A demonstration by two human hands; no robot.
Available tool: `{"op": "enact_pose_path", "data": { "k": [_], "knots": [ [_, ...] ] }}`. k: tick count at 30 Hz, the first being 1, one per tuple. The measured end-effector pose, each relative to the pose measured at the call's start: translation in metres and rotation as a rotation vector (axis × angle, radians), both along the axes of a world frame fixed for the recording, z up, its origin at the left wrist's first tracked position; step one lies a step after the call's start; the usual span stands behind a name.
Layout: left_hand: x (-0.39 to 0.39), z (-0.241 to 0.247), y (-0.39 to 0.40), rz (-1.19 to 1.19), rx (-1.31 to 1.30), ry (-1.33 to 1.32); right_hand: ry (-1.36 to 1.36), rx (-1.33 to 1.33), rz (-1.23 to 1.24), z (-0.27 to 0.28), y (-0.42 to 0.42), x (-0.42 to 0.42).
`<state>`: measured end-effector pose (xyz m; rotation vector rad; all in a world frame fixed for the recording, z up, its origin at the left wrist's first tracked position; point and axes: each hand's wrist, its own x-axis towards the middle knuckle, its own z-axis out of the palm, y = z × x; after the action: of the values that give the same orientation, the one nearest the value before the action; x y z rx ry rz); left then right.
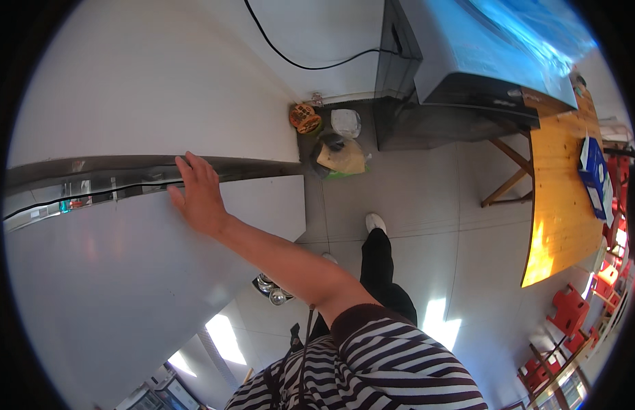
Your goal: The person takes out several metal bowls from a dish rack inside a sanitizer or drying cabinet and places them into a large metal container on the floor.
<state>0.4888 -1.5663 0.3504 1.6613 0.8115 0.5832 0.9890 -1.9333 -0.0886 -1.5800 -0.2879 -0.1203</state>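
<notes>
My right hand (200, 197), back upward, reaches over the near edge of a large smooth white surface (117, 266), possibly an appliance or cabinet. Its fingers extend across the narrow gap between that surface and the white wall (143, 92), with the thumb apart from them. A black cable (92, 195) runs along the gap and passes by the thumb and fingers; whether they touch it cannot be told. No grasped object shows in the hand. My left hand is out of view.
Food tubs (305, 119) and plastic bags (345, 156) lie on the floor by the wall corner. A dark-sided appliance (399, 97) with a cord stands upper right, beside a wooden table (563, 179). Metal bowls (277, 296) sit low, beyond my forearm. Red chairs (569, 310) stand right.
</notes>
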Motion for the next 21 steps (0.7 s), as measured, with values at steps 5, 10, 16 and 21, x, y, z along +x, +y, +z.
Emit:
{"op": "enact_pose_path", "data": {
  "k": [5, 10, 16, 21],
  "knots": [
    [-0.063, 0.002, -0.041, 0.141, 1.146, 0.146, 0.161, 0.204, 0.395, 0.000, 0.002, 0.030],
    [-0.040, -0.027, -0.114, 0.179, -0.114, -0.059, 0.027, 0.127, 0.380, -0.028, 0.008, 0.007],
    [-0.007, -0.018, -0.149, 0.246, 0.009, -0.152, -0.014, 0.198, 0.307, -0.022, 0.014, 0.005],
    [0.071, -0.054, -0.204, 0.775, 0.166, -0.286, -0.029, 0.182, 0.282, -0.027, 0.011, 0.000]
  ]
}}
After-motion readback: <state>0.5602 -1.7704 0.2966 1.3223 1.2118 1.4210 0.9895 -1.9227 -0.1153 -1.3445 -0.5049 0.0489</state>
